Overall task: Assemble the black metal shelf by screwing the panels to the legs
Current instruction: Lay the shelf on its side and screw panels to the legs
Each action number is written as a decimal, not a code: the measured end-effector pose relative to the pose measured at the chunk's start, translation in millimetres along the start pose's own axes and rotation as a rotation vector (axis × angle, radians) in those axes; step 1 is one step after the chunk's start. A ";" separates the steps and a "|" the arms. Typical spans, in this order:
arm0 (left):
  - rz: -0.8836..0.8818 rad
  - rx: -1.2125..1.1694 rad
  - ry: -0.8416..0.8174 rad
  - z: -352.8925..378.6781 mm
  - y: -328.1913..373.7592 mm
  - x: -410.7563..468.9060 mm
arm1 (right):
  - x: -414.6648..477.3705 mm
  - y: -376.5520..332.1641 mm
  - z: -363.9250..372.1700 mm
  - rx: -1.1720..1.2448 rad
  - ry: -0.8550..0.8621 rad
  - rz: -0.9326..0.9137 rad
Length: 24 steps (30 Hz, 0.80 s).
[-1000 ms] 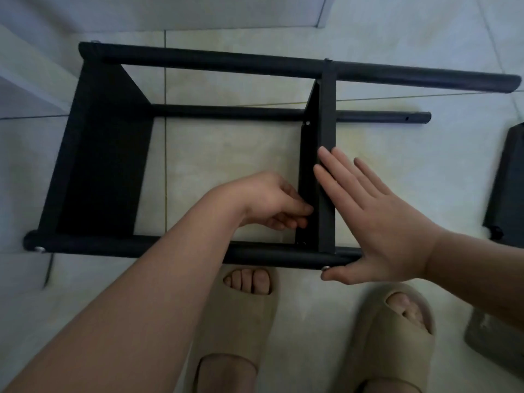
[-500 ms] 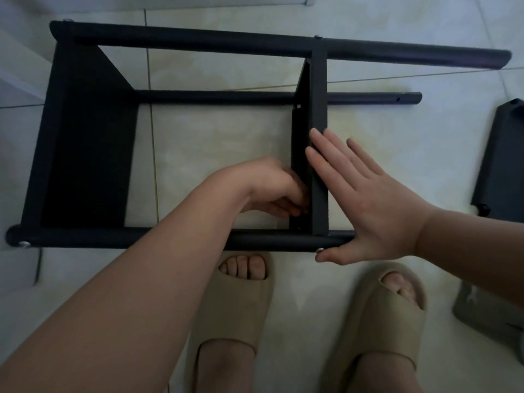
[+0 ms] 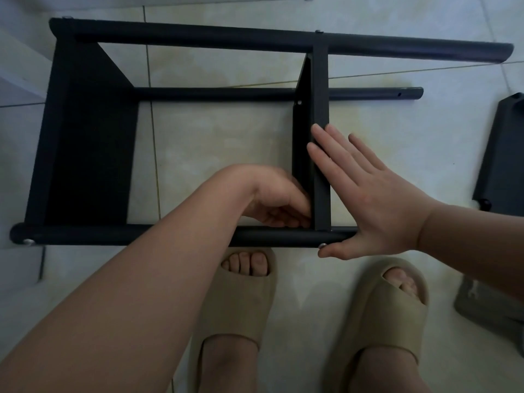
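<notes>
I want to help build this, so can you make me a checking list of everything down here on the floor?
Surface: pale tiled floor.
Job's things: black shelf frame lies on its side. The left panel and the middle panel stand between its legs. A loose panel lies apart at the right. A screw head shows on the near leg.
Clutter: grey object at the right edge, unclear what it is.
Hands: right hand lies flat against the middle panel, fingers straight. Left hand is curled at the panel's near corner; what it holds is hidden.
Cables: nothing seen.
Surroundings: beige slippers on the person's feet.
</notes>
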State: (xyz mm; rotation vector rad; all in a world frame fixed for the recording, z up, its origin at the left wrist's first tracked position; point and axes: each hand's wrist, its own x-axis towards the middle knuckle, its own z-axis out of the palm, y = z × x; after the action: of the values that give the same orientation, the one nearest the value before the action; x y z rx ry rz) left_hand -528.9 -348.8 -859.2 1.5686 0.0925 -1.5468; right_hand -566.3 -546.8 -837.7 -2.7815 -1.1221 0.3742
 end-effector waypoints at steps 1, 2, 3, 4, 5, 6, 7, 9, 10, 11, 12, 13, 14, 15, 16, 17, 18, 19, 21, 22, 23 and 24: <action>0.000 -0.010 -0.008 -0.1 -0.4 0.5 | -0.1 0.0 -0.1 -0.001 -0.002 0.001; 0.000 -0.021 -0.019 -0.2 -0.7 1.0 | -0.3 0.0 -0.2 -0.002 -0.004 0.002; 0.000 -0.032 -0.030 -0.7 -1.0 1.1 | -0.4 0.1 -0.3 -0.004 -0.004 0.002; -0.001 -0.040 -0.038 -1.5 -1.3 1.0 | -0.3 0.0 -0.3 -0.004 -0.003 0.001; -0.003 -0.041 -0.042 -2.6 -1.5 0.9 | -0.2 -0.1 -0.2 -0.004 -0.002 0.001; -0.005 -0.036 -0.045 -4.0 -1.6 0.9 | 0.0 0.0 -0.3 -0.004 -0.002 0.000; -0.008 -0.028 -0.046 -5.3 -1.4 0.7 | 0.1 -0.1 -0.3 -0.004 -0.003 0.000; -0.012 -0.015 -0.048 -7.1 -0.9 0.6 | 0.2 -0.4 -0.3 -0.002 -0.004 0.000; -0.012 -0.008 -0.049 -7.9 -0.4 0.7 | 0.2 -0.5 -0.2 -0.002 -0.002 0.000; -0.012 -0.003 -0.052 -8.6 -0.4 0.7 | 0.3 -0.6 -0.2 -0.003 0.000 -0.001; -0.012 -0.002 -0.057 -9.4 -0.4 0.7 | 0.3 -0.8 -0.2 -0.004 0.000 -0.002; -0.013 -0.003 -0.062 -10.2 -0.5 0.9 | 0.3 -0.8 -0.3 -0.005 -0.001 -0.002; -0.012 -0.005 -0.066 -10.9 -0.3 1.3 | 0.4 -0.7 -0.3 -0.004 -0.002 -0.002; -0.010 -0.005 -0.066 -11.1 -0.1 1.8 | 0.4 -0.7 -0.4 -0.004 -0.004 -0.001; -0.005 -0.002 -0.065 -10.8 0.4 2.4 | 0.2 -0.6 -0.7 -0.003 -0.004 -0.002; -0.001 0.008 -0.063 -10.1 1.1 2.9 | 0.0 -0.7 -0.7 -0.003 -0.004 -0.001; 0.000 0.022 -0.064 -9.4 1.9 3.3 | 0.0 -0.8 -0.7 -0.004 -0.004 0.000; -0.002 0.039 -0.067 -8.5 2.6 3.4 | 0.0 -1.0 -0.7 -0.006 -0.005 0.001; -0.014 0.079 -0.071 -8.3 4.9 3.2 | 0.2 -1.0 -0.9 -0.008 -0.011 0.002; -0.026 0.097 -0.071 -8.9 6.3 3.0 | 0.3 -0.8 -1.2 -0.008 -0.013 0.003; -0.039 0.108 -0.073 -9.6 7.5 2.8 | 0.4 -0.8 -1.5 -0.007 -0.015 0.002; -0.050 0.111 -0.077 -9.9 8.8 2.9 | 0.4 -0.8 -1.7 -0.007 -0.015 0.002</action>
State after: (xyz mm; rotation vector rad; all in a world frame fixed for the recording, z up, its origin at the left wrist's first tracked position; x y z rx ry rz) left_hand -515.4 -349.3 -859.0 1.6010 0.0027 -1.6747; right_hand -566.2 -545.9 -835.9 -2.7905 -1.1255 0.3932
